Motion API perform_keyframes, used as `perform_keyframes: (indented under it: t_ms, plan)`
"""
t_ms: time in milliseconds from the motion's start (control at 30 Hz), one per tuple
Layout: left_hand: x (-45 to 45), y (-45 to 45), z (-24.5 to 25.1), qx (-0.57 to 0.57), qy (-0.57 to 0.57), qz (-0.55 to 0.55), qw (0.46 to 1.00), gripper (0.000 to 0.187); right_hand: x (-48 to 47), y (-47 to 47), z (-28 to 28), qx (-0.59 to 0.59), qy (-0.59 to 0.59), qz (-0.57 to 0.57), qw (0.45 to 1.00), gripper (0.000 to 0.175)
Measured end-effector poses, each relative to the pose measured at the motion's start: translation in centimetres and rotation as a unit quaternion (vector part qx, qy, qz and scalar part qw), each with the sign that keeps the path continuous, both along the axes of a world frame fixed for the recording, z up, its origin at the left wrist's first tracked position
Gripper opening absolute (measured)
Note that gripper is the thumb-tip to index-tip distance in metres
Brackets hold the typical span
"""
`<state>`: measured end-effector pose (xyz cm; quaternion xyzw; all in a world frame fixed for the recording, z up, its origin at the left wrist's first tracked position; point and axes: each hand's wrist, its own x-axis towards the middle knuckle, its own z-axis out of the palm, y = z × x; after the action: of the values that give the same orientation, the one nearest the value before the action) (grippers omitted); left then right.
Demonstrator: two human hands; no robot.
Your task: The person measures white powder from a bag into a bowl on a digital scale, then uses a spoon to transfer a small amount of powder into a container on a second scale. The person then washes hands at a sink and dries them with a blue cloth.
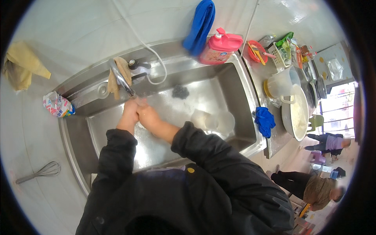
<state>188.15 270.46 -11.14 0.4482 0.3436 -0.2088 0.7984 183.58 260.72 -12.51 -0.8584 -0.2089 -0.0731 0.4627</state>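
Note:
My left hand (131, 107) and my right hand (147, 114) are pressed together under the mouth of a chrome faucet (121, 75), over a large stainless steel sink (170, 123). Their fingers overlap and blur, so I cannot tell whether anything is between them. A dark scouring pad (180, 92) lies on the sink floor, right of my hands. Farther right in the basin are translucent white containers (218, 122), partly overlapping. Behind the hands, a tan cloth (121, 70) hangs over the sink's back ledge beside the black-handled tap (138, 64).
On the back ledge stands a pink pump jug (220, 48) beside a blue towel (201, 26). A side counter (276, 117) holds a white basin (295, 117), a plastic pitcher (282, 82) and a blue cloth (265, 122). A whisk (41, 173) hangs at left. Two people are at far right.

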Motion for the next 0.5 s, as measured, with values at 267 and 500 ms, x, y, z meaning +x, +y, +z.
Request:
perform_keyframes:
  t_ms: [267,500]
  plan:
    - [-0.9,2.4,-5.2,-0.318,-0.108,-0.046,0.941,0.046,1.5,1.8,3.7,0.488,0.47,-0.074,0.732,0.018]
    - [-3.8,-1.9,-6.8,-0.152,-0.168,0.045,0.973,0.033,2.6,1.0,-1.9,0.208,0.2,-0.157,0.944,0.023]
